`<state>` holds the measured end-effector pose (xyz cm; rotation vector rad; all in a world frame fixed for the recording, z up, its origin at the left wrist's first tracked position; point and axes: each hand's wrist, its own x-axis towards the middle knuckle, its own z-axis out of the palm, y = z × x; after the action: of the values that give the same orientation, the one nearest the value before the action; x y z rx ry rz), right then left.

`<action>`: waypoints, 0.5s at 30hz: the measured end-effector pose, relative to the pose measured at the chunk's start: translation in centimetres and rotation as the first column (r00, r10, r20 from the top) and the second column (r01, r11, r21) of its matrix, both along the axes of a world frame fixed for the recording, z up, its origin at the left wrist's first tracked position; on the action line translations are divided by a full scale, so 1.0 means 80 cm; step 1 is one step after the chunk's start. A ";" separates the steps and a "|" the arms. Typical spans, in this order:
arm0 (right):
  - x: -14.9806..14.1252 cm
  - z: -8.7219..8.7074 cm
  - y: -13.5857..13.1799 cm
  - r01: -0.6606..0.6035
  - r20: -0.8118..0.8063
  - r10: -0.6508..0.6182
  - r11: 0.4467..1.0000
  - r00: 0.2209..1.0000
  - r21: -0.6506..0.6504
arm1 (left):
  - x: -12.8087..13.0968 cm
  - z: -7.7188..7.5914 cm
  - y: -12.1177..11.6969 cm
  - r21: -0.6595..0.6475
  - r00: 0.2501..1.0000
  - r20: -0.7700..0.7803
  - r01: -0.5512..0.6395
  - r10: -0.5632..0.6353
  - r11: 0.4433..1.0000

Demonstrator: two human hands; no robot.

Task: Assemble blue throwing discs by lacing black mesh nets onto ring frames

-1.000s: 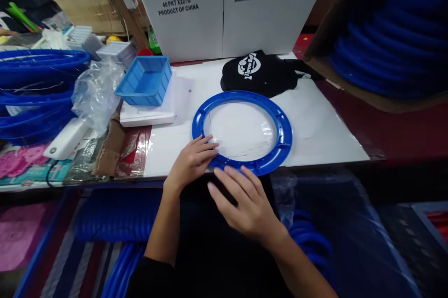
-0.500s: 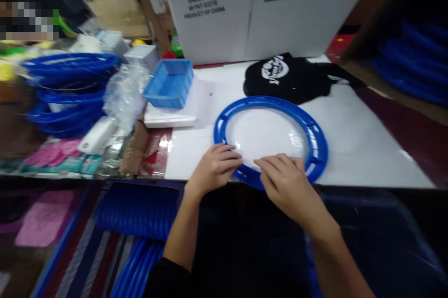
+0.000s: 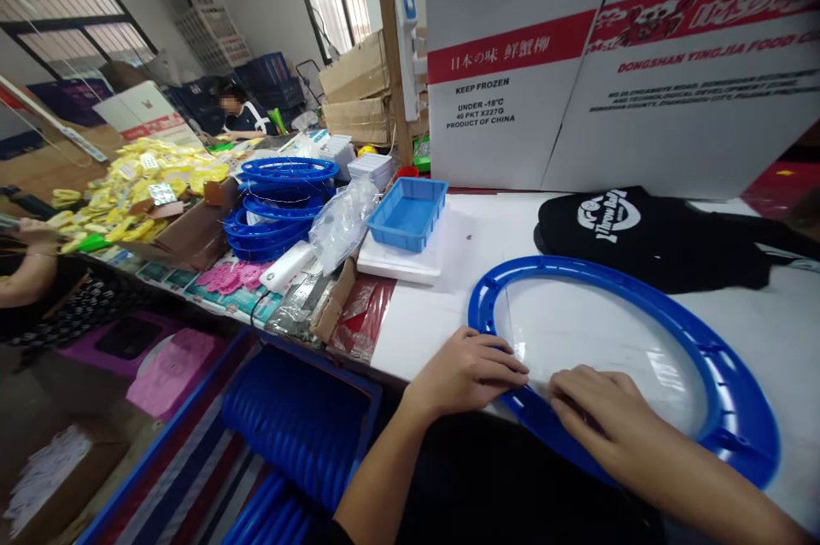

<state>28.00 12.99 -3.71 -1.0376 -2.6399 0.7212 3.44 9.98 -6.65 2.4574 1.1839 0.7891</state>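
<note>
The right hand (image 3: 612,417) now joins the left hand (image 3: 471,370) on the blue ring's near side (image 3: 551,421), fingers bunched, any pinch impossible to tell.

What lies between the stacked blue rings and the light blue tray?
A crumpled clear plastic bag lies between the stacked rings and the tray, in the head view.

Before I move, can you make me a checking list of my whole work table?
Surface: white tabletop, a small dark mark on it.
Job's things: blue ring lies flat, clear sheet inside.
Clutter: blue tray, crumpled clear plastic, stacked blue rings.
Hands: left hand and right hand both at the ring's near side; grip unclear.
Cables: dark cord near the white device.
Surroundings: big white carton behind, other people leftward.
</note>
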 end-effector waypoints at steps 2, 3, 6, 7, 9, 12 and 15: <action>0.003 0.005 -0.001 -0.027 -0.005 0.027 0.999 1.000 0.024 | -0.001 -0.004 0.000 0.016 0.999 0.038 -0.004 0.004 1.000; 0.005 0.006 -0.003 -0.042 -0.005 0.042 0.998 0.999 0.054 | -0.001 -0.004 0.000 0.022 0.999 0.050 -0.005 0.003 1.000; 0.013 -0.002 -0.011 -0.079 -0.001 0.081 0.968 0.997 0.238 | 0.001 0.000 -0.002 0.038 0.999 0.048 -0.002 0.000 0.999; 0.015 -0.006 -0.014 -0.096 0.009 0.098 0.942 0.995 0.321 | 0.001 0.003 -0.003 0.040 0.999 0.034 0.002 -0.003 0.999; 0.019 -0.013 -0.020 -0.128 0.041 0.124 0.865 0.991 0.486 | 0.003 0.008 -0.005 0.038 1.000 -0.006 0.011 -0.010 0.999; 0.023 -0.019 -0.033 -0.123 0.066 0.106 0.727 0.992 0.676 | 0.004 0.013 -0.006 0.035 0.998 -0.053 0.027 -0.025 0.999; 0.021 -0.023 -0.051 -0.093 0.071 0.061 0.612 0.996 0.786 | 0.003 0.013 -0.007 0.063 0.998 -0.049 0.048 -0.045 0.997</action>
<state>29.70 8.88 -5.58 -0.6495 -2.5657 -0.4840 3.69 9.42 -5.63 2.5599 1.1306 0.7710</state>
